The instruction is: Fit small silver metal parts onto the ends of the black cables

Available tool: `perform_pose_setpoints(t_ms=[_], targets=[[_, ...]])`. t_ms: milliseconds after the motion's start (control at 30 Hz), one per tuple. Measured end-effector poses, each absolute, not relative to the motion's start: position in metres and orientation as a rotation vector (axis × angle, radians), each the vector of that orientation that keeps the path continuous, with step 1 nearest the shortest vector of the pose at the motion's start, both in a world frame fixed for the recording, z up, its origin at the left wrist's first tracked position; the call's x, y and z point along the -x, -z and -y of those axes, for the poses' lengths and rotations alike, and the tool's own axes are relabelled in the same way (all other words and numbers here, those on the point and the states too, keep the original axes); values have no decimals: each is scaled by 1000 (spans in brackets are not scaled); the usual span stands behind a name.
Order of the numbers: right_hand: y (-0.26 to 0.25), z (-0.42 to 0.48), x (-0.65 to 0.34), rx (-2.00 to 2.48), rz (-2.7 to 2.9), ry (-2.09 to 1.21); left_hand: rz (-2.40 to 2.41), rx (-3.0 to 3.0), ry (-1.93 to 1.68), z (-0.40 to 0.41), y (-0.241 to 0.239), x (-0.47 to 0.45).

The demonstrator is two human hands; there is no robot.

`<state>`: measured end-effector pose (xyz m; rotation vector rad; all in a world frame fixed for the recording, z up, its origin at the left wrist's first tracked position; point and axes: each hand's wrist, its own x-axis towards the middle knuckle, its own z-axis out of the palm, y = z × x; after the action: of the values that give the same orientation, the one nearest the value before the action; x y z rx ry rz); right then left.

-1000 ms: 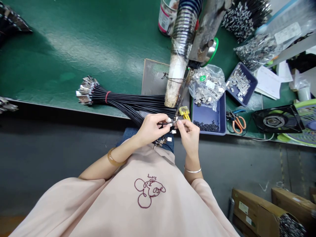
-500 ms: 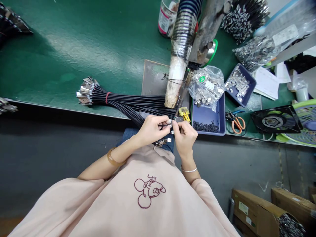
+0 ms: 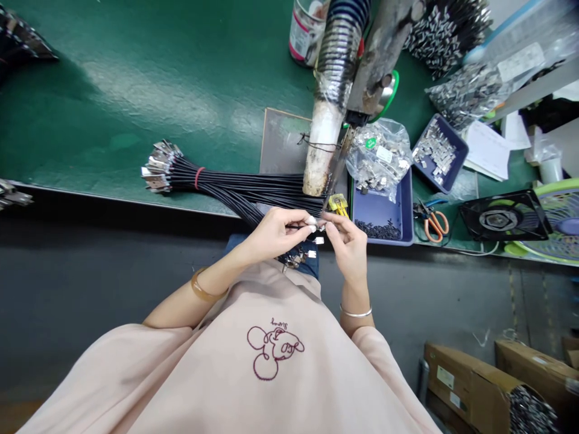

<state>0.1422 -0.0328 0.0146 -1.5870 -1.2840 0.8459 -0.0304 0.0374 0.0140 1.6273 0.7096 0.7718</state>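
My left hand pinches a thin black cable near its end, by the table's front edge. A small shiny metal connector shows just past its fingertips. Beside it, my right hand has thumb and forefinger brought close together at that cable end; what lies between them is too small to make out. The bundle of black cables, tied with a red band, lies on the green table to the left. More metal cable ends hang over my lap, below my hands.
A metal arm and a ribbed hose with a pale nozzle hang close above my hands. To the right are a blue tray with small black pieces, a bag of metal parts, orange-handled pliers and a black fan.
My right hand has shifted slightly right, and its fingertips have drawn away from the left ones. The metal connector between the hands now shows. My left hand stays nearly in place.
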Motion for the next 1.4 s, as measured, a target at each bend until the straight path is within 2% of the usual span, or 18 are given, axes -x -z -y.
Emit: perform_pose_setpoints(t_ms=[67, 267, 467, 667, 1033, 1400], targets=[[-15, 31, -141, 1585, 1344, -789, -697, -1640, -762, -37, -14, 30], [-27, 35, -140, 1629, 1621, -296, -782, -1654, -807, -33, -7, 24], [-30, 46, -147, 1516, 1210, -348, -859, -1575, -843, -32, -7, 20], [-23, 41, -142, 1530, 1562, -145, -899, -1507, -876, -34, -8, 13], [-18, 28, -143, 1510, 1413, -501, -973, -1498, -849, -35, -7, 10], [-19, 26, -143, 1501, 1453, -451, -988, -1427, -944, -31, -8, 5]])
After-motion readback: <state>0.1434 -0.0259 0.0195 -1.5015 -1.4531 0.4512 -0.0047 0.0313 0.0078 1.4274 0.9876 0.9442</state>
